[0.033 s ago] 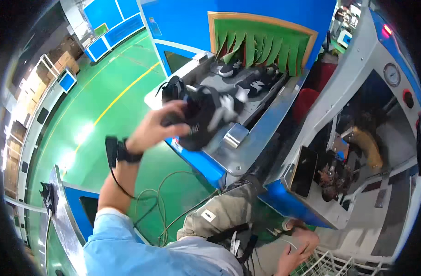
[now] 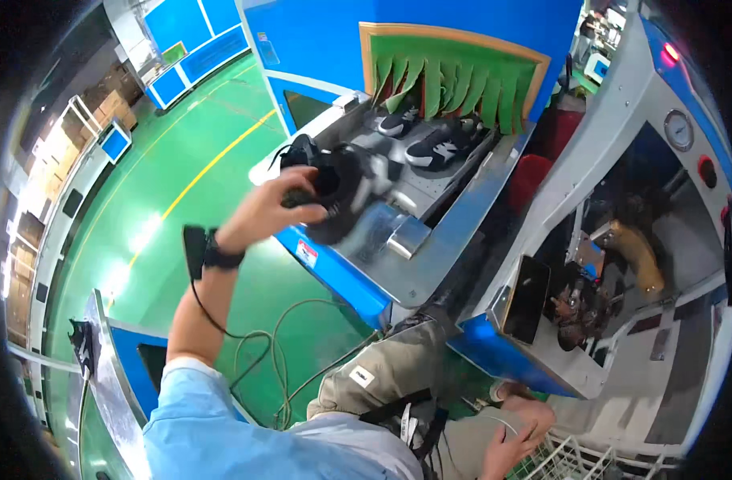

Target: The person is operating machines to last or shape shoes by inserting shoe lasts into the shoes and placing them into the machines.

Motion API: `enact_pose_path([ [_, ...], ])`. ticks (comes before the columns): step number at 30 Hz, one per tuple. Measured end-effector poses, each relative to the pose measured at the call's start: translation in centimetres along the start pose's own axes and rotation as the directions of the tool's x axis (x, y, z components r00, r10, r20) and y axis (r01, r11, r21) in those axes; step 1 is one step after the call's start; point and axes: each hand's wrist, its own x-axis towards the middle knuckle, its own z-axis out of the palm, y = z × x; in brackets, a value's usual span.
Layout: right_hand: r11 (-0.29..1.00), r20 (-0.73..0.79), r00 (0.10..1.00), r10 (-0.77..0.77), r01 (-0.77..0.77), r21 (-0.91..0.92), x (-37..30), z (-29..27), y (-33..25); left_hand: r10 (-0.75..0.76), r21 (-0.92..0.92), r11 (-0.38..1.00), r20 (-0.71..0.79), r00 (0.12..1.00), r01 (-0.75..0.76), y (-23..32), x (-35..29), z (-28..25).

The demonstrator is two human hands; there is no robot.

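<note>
My left hand [image 2: 272, 210] is closed round the heel end of a black sneaker [image 2: 346, 192] with white side marks. The sneaker is tilted and smeared by motion, over the near left end of a metal conveyor bed [image 2: 418, 188]. Just behind it is another black shoe [image 2: 302, 150], partly covered. Two more dark sneakers lie farther up the bed: one with a white mark [image 2: 442, 150] and one with a pale sole [image 2: 398, 122]. At the lower right, my right hand [image 2: 512, 450] has its fingers stretched out, near a bare knee and a white wire basket [image 2: 578, 460].
Green hanging strips [image 2: 454, 88] cover an opening in the blue machine [image 2: 310, 36]. On the right stands another machine with a pressure gauge [image 2: 678, 130], a red button [image 2: 707, 172] and a dark flat panel [image 2: 528, 298]. A cable [image 2: 282, 364] loops above the green floor.
My left hand has shifted slightly left with the sneaker, uncovering more of the sneaker lying on the bed. The right hand looks the same.
</note>
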Motion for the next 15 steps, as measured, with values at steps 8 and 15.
enact_pose_path([
  [8, 0.985, -0.097, 0.981, -0.17, 0.169, -0.021, -0.8, -0.9, 0.0, -0.228, 0.582, 0.788, -0.026, 0.973, 0.2, -11.6, 6.7, -0.5],
  [15, 0.96, -0.162, 0.96, -0.226, 0.248, 0.129, -0.1, -1.4, -2.8, -0.246, 0.384, 0.856, -0.284, 0.927, 0.345, -10.3, -14.6, -3.9],
])
